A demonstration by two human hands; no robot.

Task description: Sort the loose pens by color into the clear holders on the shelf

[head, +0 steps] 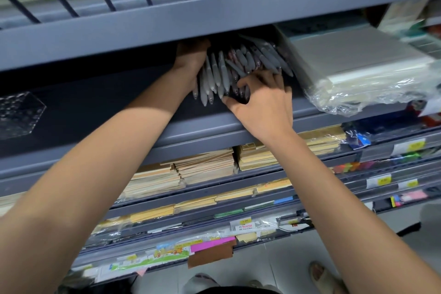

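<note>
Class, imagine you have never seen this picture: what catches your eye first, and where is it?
A heap of greyish pens lies mid-way along the dark shelf with both hands on it. The left hand is at its left side, fingers lost in shadow, and the right hand curls round the tips in front. A clear holder stands far left on the same shelf, and plastic-wrapped paper lies to the right.

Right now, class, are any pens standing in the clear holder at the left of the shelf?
No, the clear holder has nothing in it; the pens lie heaped well to its right.
</note>
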